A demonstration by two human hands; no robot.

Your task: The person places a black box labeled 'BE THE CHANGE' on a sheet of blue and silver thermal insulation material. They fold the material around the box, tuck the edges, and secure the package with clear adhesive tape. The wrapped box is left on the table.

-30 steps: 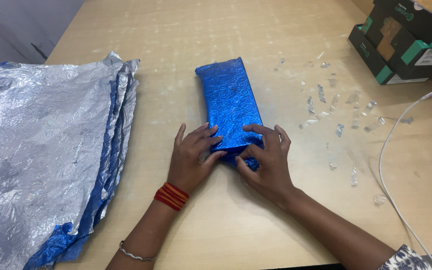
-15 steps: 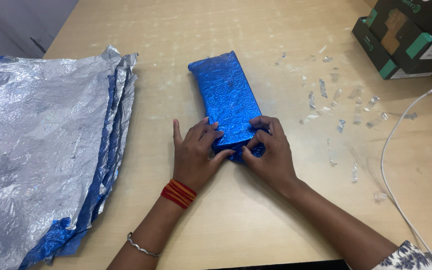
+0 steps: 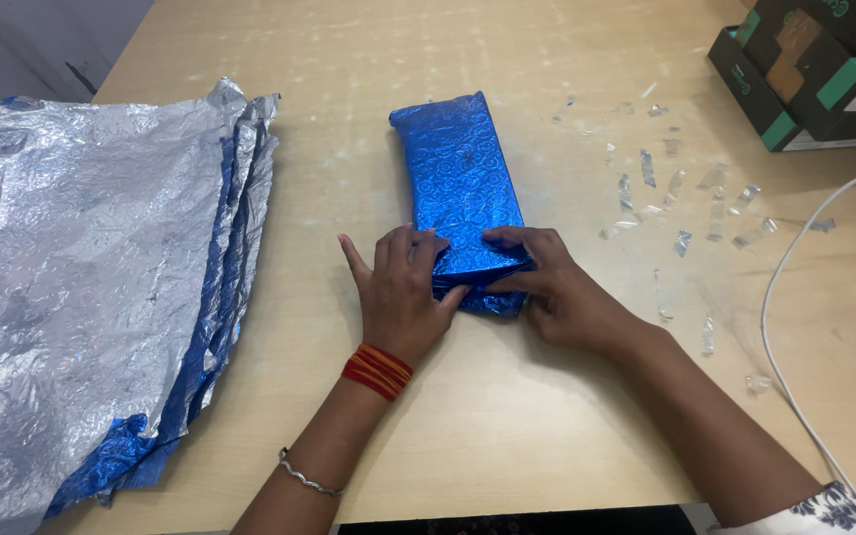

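Observation:
A long box wrapped in shiny blue foil paper [image 3: 458,178] lies on the wooden table [image 3: 507,416], pointing away from me. My left hand [image 3: 403,292] lies flat on its near left corner, fingers spread, with red bangles on the wrist. My right hand [image 3: 557,287] presses the folded paper flap at the near end from the right, fingers pinching the fold. Both hands meet at the near end of the parcel.
A stack of crumpled silver and blue foil sheets [image 3: 91,287] covers the left of the table. Several clear tape strips [image 3: 676,198] are stuck to the table at the right. Dark boxes with green edges [image 3: 804,69] stand at the far right. A white cable [image 3: 795,287] curves along the right side.
The view has shifted a little. My hands keep working the fold at the parcel's near end; the left hand has flattened more onto the corner.

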